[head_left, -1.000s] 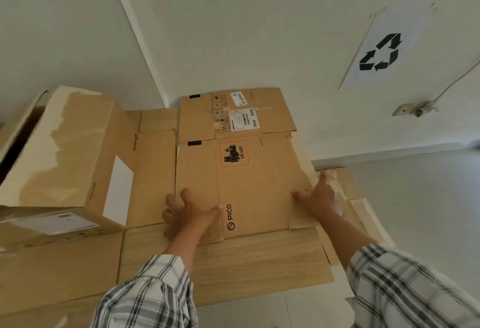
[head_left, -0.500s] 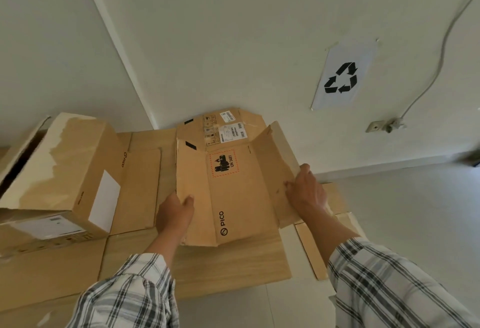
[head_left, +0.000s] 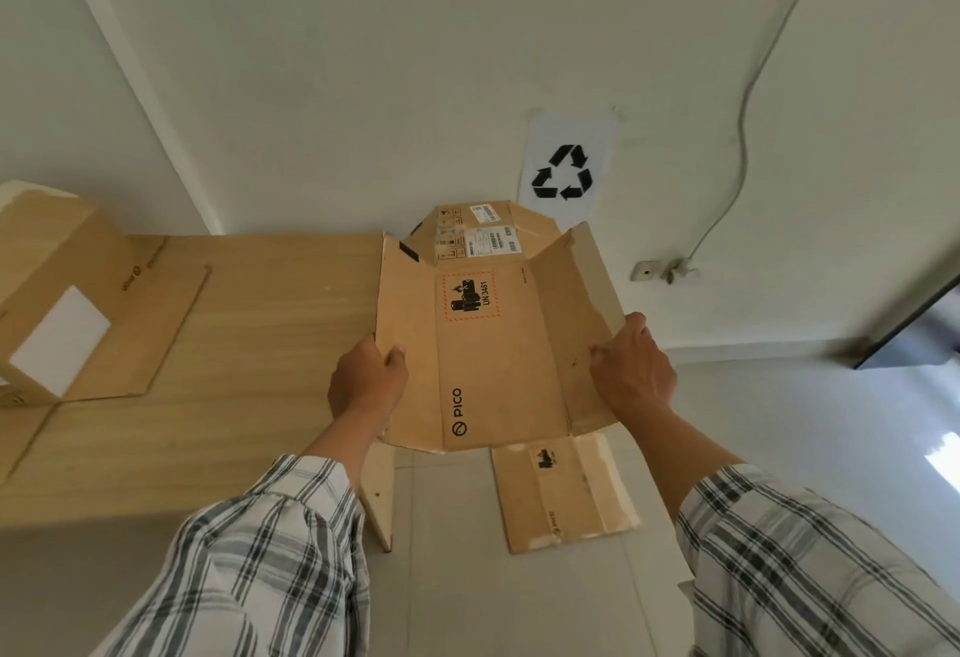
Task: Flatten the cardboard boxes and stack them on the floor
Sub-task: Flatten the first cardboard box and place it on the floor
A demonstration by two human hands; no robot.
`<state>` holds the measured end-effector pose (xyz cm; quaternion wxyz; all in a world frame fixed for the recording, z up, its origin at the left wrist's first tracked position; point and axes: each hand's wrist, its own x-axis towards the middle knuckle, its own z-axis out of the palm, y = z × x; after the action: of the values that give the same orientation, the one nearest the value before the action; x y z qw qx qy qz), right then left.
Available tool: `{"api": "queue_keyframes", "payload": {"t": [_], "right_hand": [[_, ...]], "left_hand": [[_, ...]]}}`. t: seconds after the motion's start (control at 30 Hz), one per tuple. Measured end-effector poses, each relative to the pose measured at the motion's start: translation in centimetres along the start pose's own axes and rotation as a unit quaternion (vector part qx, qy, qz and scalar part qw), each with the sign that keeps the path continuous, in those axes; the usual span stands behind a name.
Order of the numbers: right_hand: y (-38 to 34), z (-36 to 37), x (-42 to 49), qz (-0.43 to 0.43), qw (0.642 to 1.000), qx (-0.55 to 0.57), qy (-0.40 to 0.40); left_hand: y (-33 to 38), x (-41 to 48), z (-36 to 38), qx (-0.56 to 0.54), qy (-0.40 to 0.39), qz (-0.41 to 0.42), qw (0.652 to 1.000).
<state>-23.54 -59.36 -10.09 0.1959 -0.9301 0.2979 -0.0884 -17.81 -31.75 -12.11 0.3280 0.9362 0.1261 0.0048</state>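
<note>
A flattened brown cardboard box (head_left: 498, 355) marked PICO and UN 3481 hangs in the air past the table's right end, its side flaps bent upward. My left hand (head_left: 366, 381) grips its left flap and my right hand (head_left: 631, 370) grips its right flap. Below it on the grey floor lies another flattened cardboard piece (head_left: 566, 495). An upright, unflattened cardboard box (head_left: 49, 303) with a white label stands on the table at the far left, and a flat cardboard sheet (head_left: 156, 329) lies beside it.
The wooden table (head_left: 249, 396) fills the left side, its leg (head_left: 379, 495) near my left sleeve. A white wall stands close behind with a recycling sign (head_left: 563, 173), a socket (head_left: 660, 269) and a hanging cable. Grey floor extends to the right.
The PICO box lay flat on the table under both hands; now both hands hold it by its side flaps, lifted and carried right, past the table's end over the floor.
</note>
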Motion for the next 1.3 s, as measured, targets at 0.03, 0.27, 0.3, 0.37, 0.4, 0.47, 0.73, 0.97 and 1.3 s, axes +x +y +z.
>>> {"api": "queue_keyframes", "payload": {"t": [0.03,0.27,0.3,0.37,0.4,0.47,0.73,0.97,1.3], "right_hand": [[1.7,-0.3,0.6,0.007,1.0,-0.001,-0.001],[12.8,2.3,6.1,0.058,0.997,-0.03,-0.03],[14.3,3.2,7.0,0.062,0.997,-0.034,-0.035],[17.0,5.3,9.0,0.067,0.996,-0.042,-0.046],[18.3,6.5,10.0,0.069,0.995,-0.046,-0.052],[20.8,9.2,11.7,0.072,0.994,-0.053,-0.065],[31.5,25.8,17.0,0.063,0.992,-0.051,-0.093],[42.8,44.0,16.7,0.059,0.986,-0.069,-0.14],[50.5,60.0,18.6,0.108,0.977,-0.042,-0.181]], "left_hand": [[0.9,-0.7,1.4,0.002,-0.007,0.002,1.0],[5.1,-2.4,13.6,0.029,-0.047,0.002,0.998],[5.4,-2.2,15.6,0.033,-0.055,0.0,0.998],[5.6,-1.7,19.8,0.04,-0.065,-0.006,0.997],[5.6,-1.4,21.8,0.044,-0.068,-0.009,0.997],[5.1,-0.7,26.1,0.052,-0.076,-0.014,0.996],[-2.1,1.6,44.9,0.059,-0.08,-0.039,0.994],[-14.0,-0.5,62.4,0.072,-0.097,-0.09,0.989],[-21.8,1.8,76.5,0.11,-0.131,-0.135,0.976]]}}
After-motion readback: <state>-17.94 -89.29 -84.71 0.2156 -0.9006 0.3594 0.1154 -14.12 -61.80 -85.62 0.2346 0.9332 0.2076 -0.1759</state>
